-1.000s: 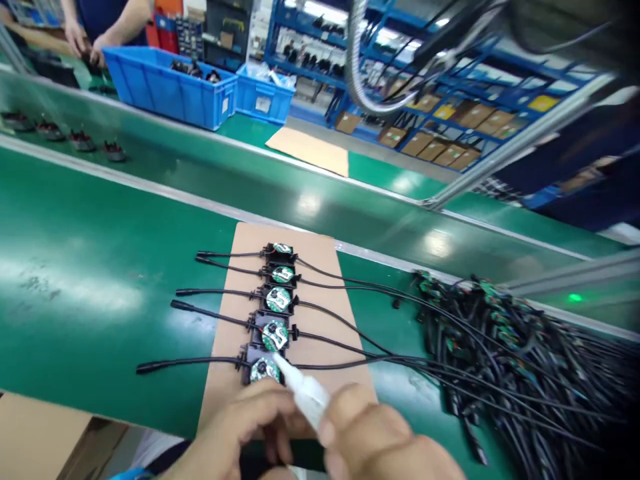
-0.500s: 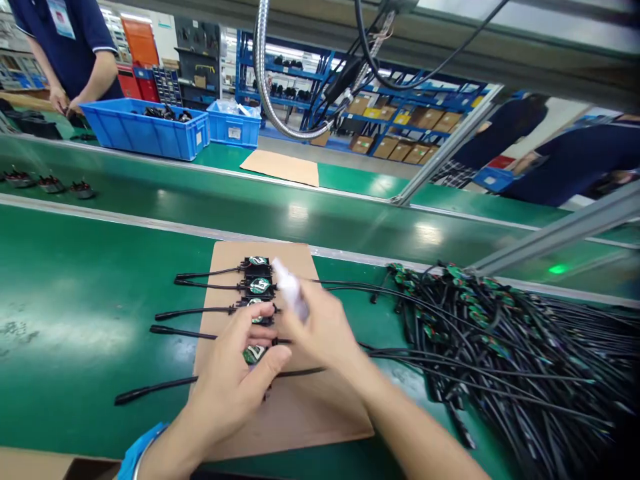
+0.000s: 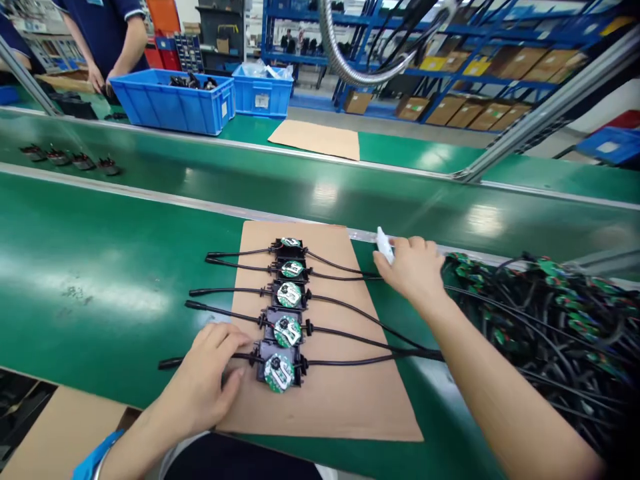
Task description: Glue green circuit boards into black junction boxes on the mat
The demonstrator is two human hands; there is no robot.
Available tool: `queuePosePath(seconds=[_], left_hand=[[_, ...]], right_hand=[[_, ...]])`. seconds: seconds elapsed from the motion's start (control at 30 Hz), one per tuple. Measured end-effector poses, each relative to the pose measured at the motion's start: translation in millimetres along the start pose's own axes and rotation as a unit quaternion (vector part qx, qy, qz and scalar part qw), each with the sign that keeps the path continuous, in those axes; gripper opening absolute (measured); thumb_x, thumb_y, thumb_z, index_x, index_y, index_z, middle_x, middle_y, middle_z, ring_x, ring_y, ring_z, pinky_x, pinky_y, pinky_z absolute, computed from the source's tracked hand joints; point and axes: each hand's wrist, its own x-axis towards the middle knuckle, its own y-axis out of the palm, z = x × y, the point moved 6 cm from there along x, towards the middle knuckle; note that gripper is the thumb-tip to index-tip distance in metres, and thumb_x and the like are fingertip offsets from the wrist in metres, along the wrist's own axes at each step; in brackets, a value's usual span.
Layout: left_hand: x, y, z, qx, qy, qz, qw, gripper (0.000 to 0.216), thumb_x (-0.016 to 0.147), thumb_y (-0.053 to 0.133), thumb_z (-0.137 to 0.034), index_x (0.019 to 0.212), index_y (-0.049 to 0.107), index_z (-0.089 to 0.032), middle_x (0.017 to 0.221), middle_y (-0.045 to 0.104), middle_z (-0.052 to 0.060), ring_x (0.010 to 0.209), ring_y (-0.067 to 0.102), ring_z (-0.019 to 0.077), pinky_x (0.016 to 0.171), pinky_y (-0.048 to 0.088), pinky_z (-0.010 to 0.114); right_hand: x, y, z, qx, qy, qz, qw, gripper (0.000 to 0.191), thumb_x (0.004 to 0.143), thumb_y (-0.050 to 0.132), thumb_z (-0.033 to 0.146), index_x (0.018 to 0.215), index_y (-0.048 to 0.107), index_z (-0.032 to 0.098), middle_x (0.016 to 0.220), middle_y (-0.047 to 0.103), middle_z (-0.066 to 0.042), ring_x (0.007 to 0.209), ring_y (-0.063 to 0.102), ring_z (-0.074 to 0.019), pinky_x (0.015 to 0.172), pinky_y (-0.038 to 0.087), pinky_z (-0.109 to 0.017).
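- Left hand point(image 3: 207, 377): fingers spread flat on the nearest module's point(image 3: 279, 371) lead; module just right of fingertips.
- Right hand point(image 3: 413, 270): fingers clamped on white bottle point(image 3: 384, 245), well apart beyond cardboard point(image 3: 345, 400).

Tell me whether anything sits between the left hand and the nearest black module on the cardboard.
Nothing visible does. The left hand rests on the cardboard sheet, fingertips on the cable just left of the nearest module. The right hand is off to the far side, holding a small white bottle.
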Motion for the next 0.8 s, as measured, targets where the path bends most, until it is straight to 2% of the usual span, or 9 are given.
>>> queuePosePath(seconds=[0.07, 0.1, 0.13, 0.17, 0.27, 0.37, 0.43, 0.6, 0.8], left_hand=[[3.4, 5.3, 2.2, 0.008, 0.003, 0.009, 1.000, 0.026, 0.083, 0.048, -0.005, 0.104, 0.054, -0.019, 0.105, 0.056, 0.008, 0.095, 0.051, 0.0235, 0.081, 0.048, 0.040], [5.0, 7.2, 2.5, 0.011, 0.009, 0.011, 1.000, 0.021, 0.084, 0.048, -0.005, 0.099, 0.054, -0.018, 0.102, 0.057, 0.008, 0.092, 0.051, 0.0228, 0.079, 0.048, 0.038], [6.0, 8.6, 2.4, 0.013, 0.017, 0.012, 1.000, 0.018, 0.086, 0.047, -0.006, 0.096, 0.055, -0.018, 0.099, 0.057, 0.007, 0.089, 0.052, 0.0221, 0.077, 0.047, 0.037], [6.2, 9.0, 1.6, 0.013, 0.027, 0.009, 1.000, 0.016, 0.088, 0.045, -0.007, 0.094, 0.055, -0.018, 0.097, 0.058, 0.007, 0.087, 0.052, 0.0215, 0.076, 0.047, 0.036], [1.7, 5.1, -3.0, 0.002, 0.046, -0.004, 0.999, 0.013, 0.094, 0.042, -0.012, 0.095, 0.053, -0.019, 0.089, 0.061, 0.005, 0.080, 0.055, 0.0190, 0.071, 0.047, 0.031], [-6.0, -4.3, -10.6, -0.023, 0.039, -0.022, 0.999, 0.012, 0.097, 0.042, -0.018, 0.098, 0.054, -0.020, 0.083, 0.061, 0.002, 0.071, 0.058, 0.0151, 0.063, 0.046, 0.025], [-9.2, -9.5, -16.7, -0.028, 0.035, -0.034, 0.998, 0.012, 0.098, 0.042, -0.019, 0.097, 0.054, -0.020, 0.079, 0.061, 0.001, 0.066, 0.059, 0.0131, 0.058, 0.045, 0.022], [-5.7, -7.2, -24.3, -0.002, 0.033, -0.048, 0.998, 0.012, 0.097, 0.043, -0.019, 0.095, 0.055, -0.021, 0.077, 0.062, 0.000, 0.064, 0.059, 0.0136, 0.057, 0.045, 0.023], [7.3, 4.3, -22.5, 0.054, 0.024, -0.012, 0.998, 0.017, 0.097, 0.040, -0.019, 0.088, 0.055, -0.020, 0.073, 0.060, 0.001, 0.061, 0.059, 0.0167, 0.055, 0.044, 0.027]], right_hand=[[-55.2, 0.1, 24.7, 0.041, -0.116, 0.033, 0.992, 0.017, 0.086, 0.052, 0.026, 0.092, 0.062, 0.014, 0.101, 0.063, -0.014, 0.103, 0.053, -0.0276, 0.090, 0.042, -0.043], [-88.6, 2.2, 46.3, 0.115, -0.247, 0.066, 0.960, 0.014, 0.086, 0.048, 0.022, 0.083, 0.061, 0.016, 0.089, 0.063, -0.011, 0.092, 0.056, -0.0244, 0.084, 0.045, -0.040], [-121.6, 5.7, 62.7, 0.172, -0.340, 0.106, 0.919, 0.013, 0.087, 0.046, 0.020, 0.085, 0.059, 0.017, 0.087, 0.063, -0.010, 0.088, 0.056, -0.0229, 0.080, 0.047, -0.039], [-147.7, 10.2, 71.7, 0.199, -0.375, 0.126, 0.896, 0.012, 0.087, 0.046, 0.017, 0.092, 0.057, 0.017, 0.090, 0.062, -0.009, 0.088, 0.056, -0.0222, 0.078, 0.048, -0.038], [-189.0, 16.9, 77.8, 0.246, -0.385, 0.084, 0.885, 0.018, 0.086, 0.044, 0.006, 0.097, 0.052, 0.018, 0.089, 0.061, -0.008, 0.084, 0.056, -0.0198, 0.074, 0.050, -0.036], [-200.9, 5.6, 72.3, 0.271, -0.418, 0.022, 0.867, 0.026, 0.084, 0.045, 0.001, 0.103, 0.052, 0.017, 0.087, 0.063, -0.008, 0.077, 0.057, -0.0181, 0.066, 0.050, -0.032], [-204.8, -8.4, 72.1, 0.253, -0.457, 0.008, 0.853, 0.030, 0.083, 0.047, 0.002, 0.110, 0.053, 0.015, 0.084, 0.065, -0.008, 0.072, 0.058, -0.0180, 0.061, 0.050, -0.031], [-208.5, -26.7, 87.8, 0.195, -0.465, 0.084, 0.859, 0.021, 0.085, 0.043, 0.005, 0.093, 0.058, 0.016, 0.069, 0.062, -0.004, 0.062, 0.057, -0.0166, 0.055, 0.046, -0.030], [-200.9, -7.2, 102.2, 0.179, -0.442, 0.167, 0.863, 0.020, 0.082, 0.040, 0.006, 0.074, 0.053, 0.019, 0.065, 0.054, -0.003, 0.058, 0.049, -0.0156, 0.051, 0.035, -0.029]])
